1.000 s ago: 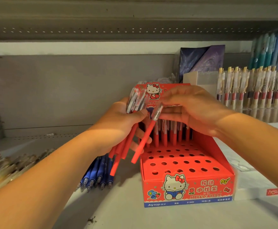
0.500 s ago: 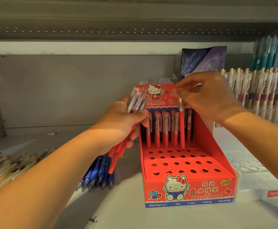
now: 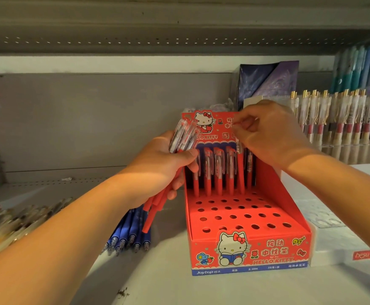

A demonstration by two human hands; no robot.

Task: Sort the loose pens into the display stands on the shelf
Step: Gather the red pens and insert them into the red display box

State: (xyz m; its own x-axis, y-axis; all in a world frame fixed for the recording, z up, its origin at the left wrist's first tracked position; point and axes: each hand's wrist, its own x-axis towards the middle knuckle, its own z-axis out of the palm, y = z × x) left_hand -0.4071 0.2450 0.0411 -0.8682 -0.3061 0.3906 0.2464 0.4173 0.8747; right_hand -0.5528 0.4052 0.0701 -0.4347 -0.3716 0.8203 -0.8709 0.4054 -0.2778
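Right hand (image 3: 272, 137) fingers (image 3: 243, 124) pinch red pen (image 3: 240, 170) top; pen now sunk into display stand (image 3: 245, 249) back row below them, lower than before. Left hand (image 3: 164, 172) grips spare pens (image 3: 184, 137); more to slot.

The head camera looks forward and slightly down from close range at the shelf (image 3: 201, 287).

My right hand (image 3: 274, 137) hides the top of the red plastic pen (image 3: 241, 172) and half the header print on the red cardboard display stand (image 3: 278, 243). My left hand (image 3: 157, 172) covers the middle of its bundle of red pens (image 3: 184, 137). The gold-clipped clear pens (image 3: 8, 221) at left are blurred and cut by the edge.
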